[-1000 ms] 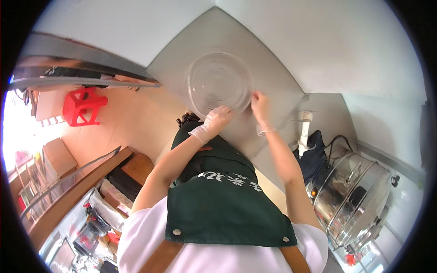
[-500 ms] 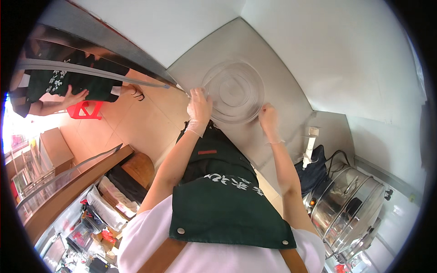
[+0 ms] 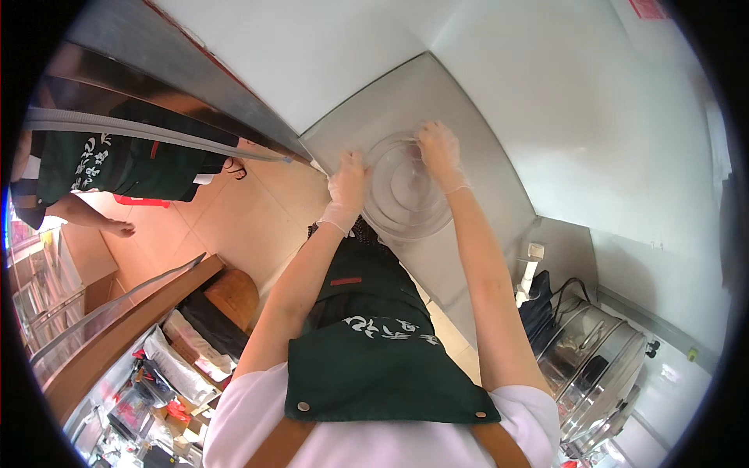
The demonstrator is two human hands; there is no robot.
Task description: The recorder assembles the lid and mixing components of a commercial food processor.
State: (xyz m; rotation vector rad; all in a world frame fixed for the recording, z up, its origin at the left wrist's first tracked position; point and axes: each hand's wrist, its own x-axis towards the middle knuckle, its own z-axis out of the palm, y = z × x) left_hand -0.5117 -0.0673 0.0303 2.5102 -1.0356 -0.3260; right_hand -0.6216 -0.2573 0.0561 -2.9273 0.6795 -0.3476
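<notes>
A clear, round, dish-shaped piece with ringed steps (image 3: pixel 405 189) lies on the grey metal counter. Whether it is a lid or a shallow bowl I cannot tell. My left hand (image 3: pixel 348 189), in a thin see-through glove, has its curled fingers closed at the left rim. At the far rim, the fingers of my right hand (image 3: pixel 441 156), gloved the same way, bend inward and pinch the edge. Parts of the rim are hidden by both hands.
White walls meet behind the grey counter (image 3: pixel 484 203). On the right are a white fitting (image 3: pixel 529 273), a dark bag (image 3: pixel 537 308) and a round steel appliance (image 3: pixel 581 351). Past a metal-edged partition (image 3: pixel 257 113) at left stands another person in a green apron (image 3: pixel 125 168).
My right hand has moved from the right rim up to the far rim. My left hand stays near the left rim. The other person's hand has lowered, and the view has shifted slightly.
</notes>
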